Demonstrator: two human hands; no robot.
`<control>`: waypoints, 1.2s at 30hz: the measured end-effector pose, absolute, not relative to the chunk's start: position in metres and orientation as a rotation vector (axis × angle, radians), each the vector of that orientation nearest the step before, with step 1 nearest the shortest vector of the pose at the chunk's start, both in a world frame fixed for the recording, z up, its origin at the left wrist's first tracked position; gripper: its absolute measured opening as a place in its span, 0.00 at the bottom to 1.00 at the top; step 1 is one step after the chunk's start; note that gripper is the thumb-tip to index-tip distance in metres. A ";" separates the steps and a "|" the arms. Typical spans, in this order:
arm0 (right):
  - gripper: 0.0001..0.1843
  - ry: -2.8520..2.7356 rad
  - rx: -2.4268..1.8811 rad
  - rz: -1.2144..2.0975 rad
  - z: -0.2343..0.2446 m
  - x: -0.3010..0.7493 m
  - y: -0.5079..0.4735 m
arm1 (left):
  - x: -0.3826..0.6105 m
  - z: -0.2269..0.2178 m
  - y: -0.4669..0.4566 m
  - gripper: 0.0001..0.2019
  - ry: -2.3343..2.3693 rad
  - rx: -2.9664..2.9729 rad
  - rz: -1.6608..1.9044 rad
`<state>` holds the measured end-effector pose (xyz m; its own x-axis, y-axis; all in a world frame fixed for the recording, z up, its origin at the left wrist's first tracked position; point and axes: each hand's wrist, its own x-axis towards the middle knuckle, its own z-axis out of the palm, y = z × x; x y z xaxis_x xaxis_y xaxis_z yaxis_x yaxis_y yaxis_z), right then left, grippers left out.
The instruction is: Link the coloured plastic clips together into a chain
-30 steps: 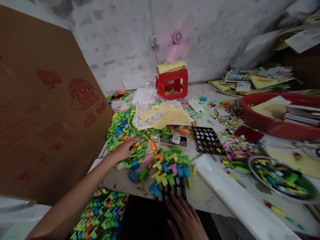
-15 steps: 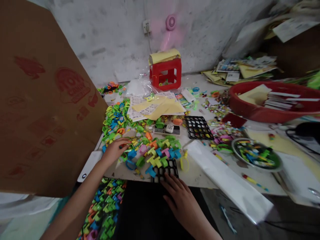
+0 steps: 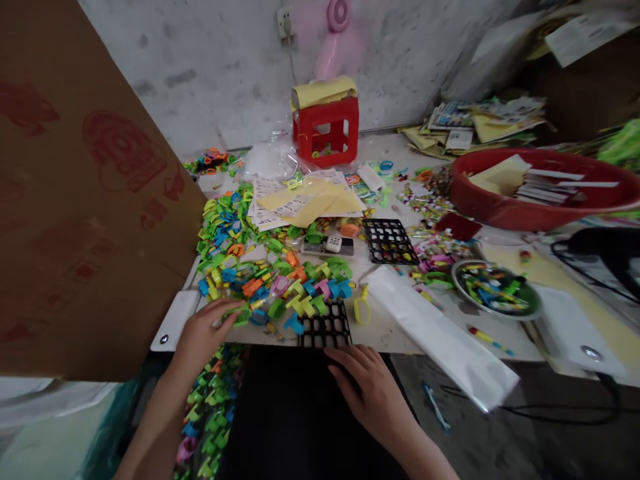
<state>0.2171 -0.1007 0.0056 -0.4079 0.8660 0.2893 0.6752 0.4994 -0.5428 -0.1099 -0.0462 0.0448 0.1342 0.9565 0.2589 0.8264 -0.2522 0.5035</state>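
Observation:
My left hand is at the front left of the table, thumb and fingers closed on a green plastic piece at the edge of a heap of colourful plastic pieces. My right hand lies flat with fingers stretched, its fingertips at the front edge of a black grid tray. Rows of green, yellow, blue and pink pieces stand in the tray's back part; its front cells show bare. A loose yellow ring-shaped piece lies to the right of the tray.
A tall cardboard box stands at the left. Behind are papers, a red plastic frame and a pink fan. To the right lie a second black grid, a white plastic sleeve, a bowl and a red basin.
My left hand has drawn back from the heap towards the table's front edge, now with a green piece. My right hand has slid back off the grid cells to the tray's front edge.

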 end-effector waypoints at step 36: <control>0.11 -1.795 -1.343 0.982 -0.038 0.182 -0.043 | 0.003 0.005 -0.064 0.13 1.516 2.031 1.312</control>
